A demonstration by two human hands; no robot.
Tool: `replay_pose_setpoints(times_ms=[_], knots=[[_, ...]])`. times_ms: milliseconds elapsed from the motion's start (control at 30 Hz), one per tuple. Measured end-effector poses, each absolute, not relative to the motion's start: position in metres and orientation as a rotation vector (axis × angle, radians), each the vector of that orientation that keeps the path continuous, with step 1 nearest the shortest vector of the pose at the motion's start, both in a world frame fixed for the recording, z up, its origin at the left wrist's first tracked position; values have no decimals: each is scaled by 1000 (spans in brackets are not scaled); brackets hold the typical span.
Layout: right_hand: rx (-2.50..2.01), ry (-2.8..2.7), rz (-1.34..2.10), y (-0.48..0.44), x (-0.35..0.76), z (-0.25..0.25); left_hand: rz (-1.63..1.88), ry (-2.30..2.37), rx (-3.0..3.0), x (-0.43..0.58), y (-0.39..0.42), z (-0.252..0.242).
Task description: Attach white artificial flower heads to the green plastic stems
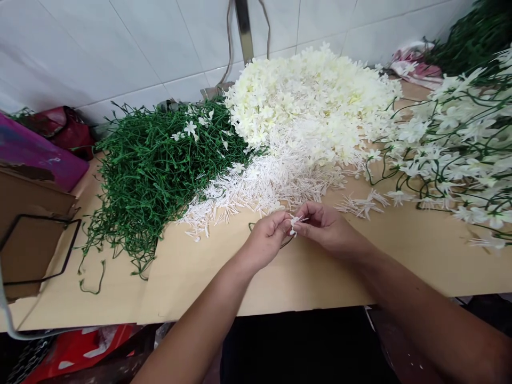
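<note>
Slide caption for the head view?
Left hand and right hand pinch a white flower piece before green stems and white blossoms.

A small white flower piece (295, 222) is pinched between the fingertips of the left hand (266, 238) and the right hand (326, 228), just above the near middle of the table. It is made of pale plastic, with thin spiky tips that are fanned out towards the right; its finer shape is too small to be made out. A thin green stem (251, 226) is seen curving out at the left of the left hand and again beneath its fingers. Most of the stem is hidden by that hand, and how it is gripped cannot be told.
</note>
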State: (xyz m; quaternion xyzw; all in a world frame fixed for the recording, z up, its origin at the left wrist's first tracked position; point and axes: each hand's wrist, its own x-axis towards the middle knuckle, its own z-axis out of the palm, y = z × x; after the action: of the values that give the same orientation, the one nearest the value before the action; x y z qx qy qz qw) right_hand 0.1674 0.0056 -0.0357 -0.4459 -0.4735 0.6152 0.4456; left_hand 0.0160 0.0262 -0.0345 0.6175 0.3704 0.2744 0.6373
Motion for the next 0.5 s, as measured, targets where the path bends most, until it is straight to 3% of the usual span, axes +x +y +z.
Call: replay_pose_setpoints(times_ms=[500], knots=[[-948,-936,1685,5,169,-34,636,867,1466,15,27,-31]])
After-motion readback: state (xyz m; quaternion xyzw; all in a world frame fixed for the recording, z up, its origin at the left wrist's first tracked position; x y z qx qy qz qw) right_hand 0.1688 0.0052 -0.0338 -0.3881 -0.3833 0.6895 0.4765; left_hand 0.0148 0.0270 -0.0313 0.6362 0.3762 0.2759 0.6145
